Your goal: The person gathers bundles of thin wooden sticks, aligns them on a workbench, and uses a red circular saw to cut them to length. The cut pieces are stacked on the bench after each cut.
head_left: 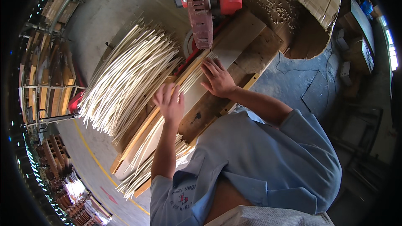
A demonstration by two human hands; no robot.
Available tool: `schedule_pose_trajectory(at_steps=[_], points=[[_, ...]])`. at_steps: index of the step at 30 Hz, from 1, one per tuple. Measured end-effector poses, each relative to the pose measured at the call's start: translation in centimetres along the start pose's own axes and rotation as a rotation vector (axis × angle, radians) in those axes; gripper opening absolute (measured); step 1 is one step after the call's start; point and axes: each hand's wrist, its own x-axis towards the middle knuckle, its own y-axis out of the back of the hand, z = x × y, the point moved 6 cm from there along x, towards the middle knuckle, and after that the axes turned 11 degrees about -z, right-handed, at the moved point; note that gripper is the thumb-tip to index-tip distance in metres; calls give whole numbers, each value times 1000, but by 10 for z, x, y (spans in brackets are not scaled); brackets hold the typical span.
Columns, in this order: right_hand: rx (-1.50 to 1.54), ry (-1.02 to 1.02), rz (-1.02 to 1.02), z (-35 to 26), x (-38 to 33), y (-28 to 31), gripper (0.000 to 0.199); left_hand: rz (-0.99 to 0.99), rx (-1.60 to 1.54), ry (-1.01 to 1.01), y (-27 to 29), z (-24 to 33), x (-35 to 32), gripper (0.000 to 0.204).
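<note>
Several thin pale rods [191,76] lie side by side along a wooden fence [144,125] on the saw bench. My right hand [218,78] rests on them close to the saw, fingers stretched out and thumb apart. Over the fence, farther from the saw, is my left hand [169,101], its fingers spread and a little blurred. Whether it touches the rods I cannot tell. A red and black power saw [200,16] with a dusty guard stands at the far end of the rods. Its blade's cutting edge is mostly hidden.
A large heap of long pale rods [130,79] lies left of the fence. More rods [157,165] stick out near my left forearm. Short offcuts [278,10] lie by a cardboard box [314,4] at the far right. Racks [50,75] stand at the left.
</note>
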Motion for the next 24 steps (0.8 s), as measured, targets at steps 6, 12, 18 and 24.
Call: schedule_pose_trajectory(at_steps=[6,12,18,24], points=[[77,-33,15,4,2,2,89,-29,-36,-172,-31,32,61,27],[109,-85,24,7,1,-1,96,-66,-64,-261,-51,45,77,25],[131,-83,-3,6,0,2,101,-188,-21,-173,-77,50,70,26],[165,-362,131,25,-3,14,115,-146,-123,-128,-71,55,71,35]])
